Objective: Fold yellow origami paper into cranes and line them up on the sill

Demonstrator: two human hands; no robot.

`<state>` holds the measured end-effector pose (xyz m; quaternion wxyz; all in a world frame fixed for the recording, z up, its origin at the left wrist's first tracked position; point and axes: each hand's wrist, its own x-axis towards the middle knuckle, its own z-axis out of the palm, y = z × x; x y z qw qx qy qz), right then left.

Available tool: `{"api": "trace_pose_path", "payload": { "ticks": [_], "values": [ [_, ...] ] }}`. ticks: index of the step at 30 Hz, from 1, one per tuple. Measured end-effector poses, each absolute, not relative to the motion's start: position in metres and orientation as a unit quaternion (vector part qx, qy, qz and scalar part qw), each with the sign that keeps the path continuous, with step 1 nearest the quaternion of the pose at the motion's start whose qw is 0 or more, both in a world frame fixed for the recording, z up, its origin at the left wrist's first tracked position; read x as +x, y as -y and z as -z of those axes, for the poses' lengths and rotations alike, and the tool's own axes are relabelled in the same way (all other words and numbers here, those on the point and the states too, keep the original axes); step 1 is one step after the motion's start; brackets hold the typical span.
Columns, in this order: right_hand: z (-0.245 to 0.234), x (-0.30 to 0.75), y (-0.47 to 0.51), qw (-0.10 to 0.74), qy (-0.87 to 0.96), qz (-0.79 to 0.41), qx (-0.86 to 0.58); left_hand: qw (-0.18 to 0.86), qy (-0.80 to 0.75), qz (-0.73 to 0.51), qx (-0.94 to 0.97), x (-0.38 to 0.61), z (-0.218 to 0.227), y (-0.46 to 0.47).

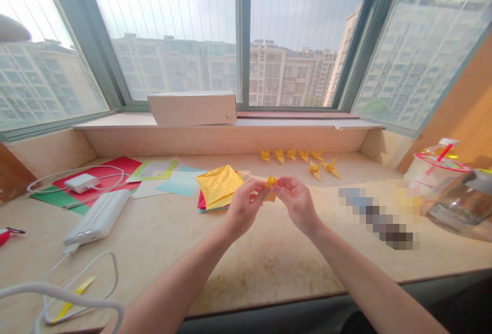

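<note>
Head view: both bare hands work over a pale stone counter (pixel 269 272); the left hand (pixel 246 203) pinches a small piece of folded yellow paper (pixel 271 185) between thumb and fingers; the right hand (pixel 298 201) grips the same piece from the opposite side, its fingers likewise bent inward; the paper sits between the two sets of fingertips, near the middle of the counter, pointed folds upward; whether it touches the counter cannot be told.

Just beside the left hand lies a creased yellow sheet (pixel 219 185), on top of a paper stack with red and blue edges showing beneath; beyond the right hand, a row of five yellow paper birds (pixel 291 154) stands near the back wall, with two more birds (pixel 315 171) nearer the person at the right end.

Counter, left side: a red sheet (pixel 126 165), a green sheet (pixel 49 198) and a light blue sheet (pixel 182 181) lie flat; a white charger (pixel 81 183) rests on the coloured paper; a white power bank (pixel 98 216) lies nearer the person, a cable plugged into its near end.

Counter, right side: a cup with a red straw (pixel 428 175) stands next to a glass jar (pixel 457 206); a pixelated patch nearby is unreadable; a white box (pixel 192 109) rests on the windowsill.
</note>
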<state>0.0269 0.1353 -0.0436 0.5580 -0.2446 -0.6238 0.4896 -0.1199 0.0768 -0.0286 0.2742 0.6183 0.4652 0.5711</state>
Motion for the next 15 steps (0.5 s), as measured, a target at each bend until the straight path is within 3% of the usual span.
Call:
{"api": "trace_pose_path", "payload": {
  "ticks": [15],
  "values": [
    [0.0350,0.0257,-0.1322,0.543,0.587,-0.557,-0.226,0.313,-0.441,-0.591,0.599,-0.1151,0.0280,-0.0752]
  ]
}}
